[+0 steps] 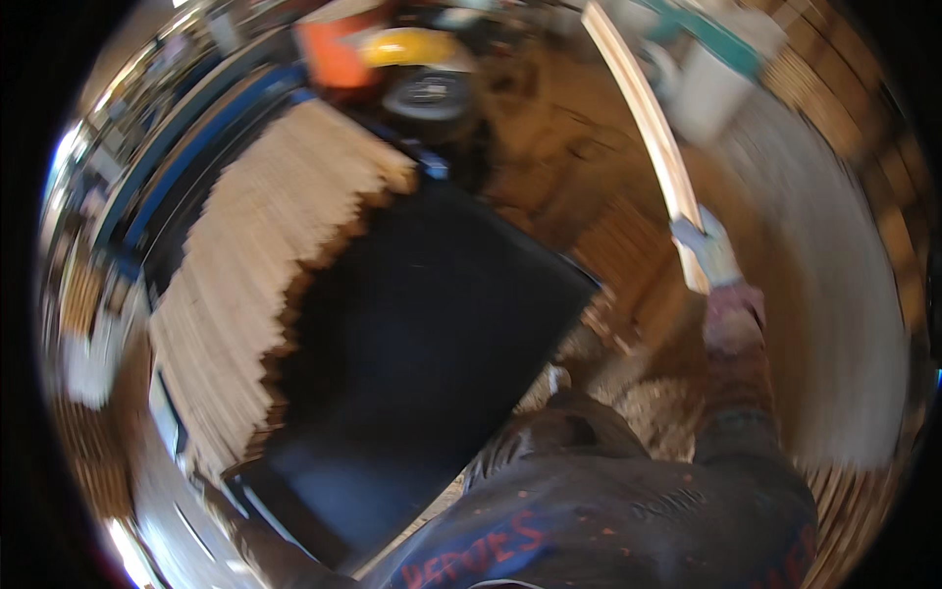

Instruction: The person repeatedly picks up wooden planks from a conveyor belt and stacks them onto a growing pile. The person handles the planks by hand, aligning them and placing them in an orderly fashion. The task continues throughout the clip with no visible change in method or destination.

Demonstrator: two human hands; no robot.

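Note:
My right hand (714, 250), in a light grey glove, is stretched out to the right. It is closed around the lower end of a long, pale wooden strip (643, 113), which rises toward the top of the view. At the lower left, my left forearm (263, 545) reaches to the near corner of a black tabletop (422, 314). The left hand is blurred there, close to the near end of a row of wooden strips (265, 245), and its fingers cannot be made out. Those strips lie side by side on the left of the black surface, their ends uneven.
Beyond the tabletop stand an orange container (339, 44), a yellow object (412, 47) and a dark round machine part (430, 93). A white bin (711, 93) with a green rim is at the far right. Stacked timber (628, 250) lies low behind the table; sawdust covers the brown floor.

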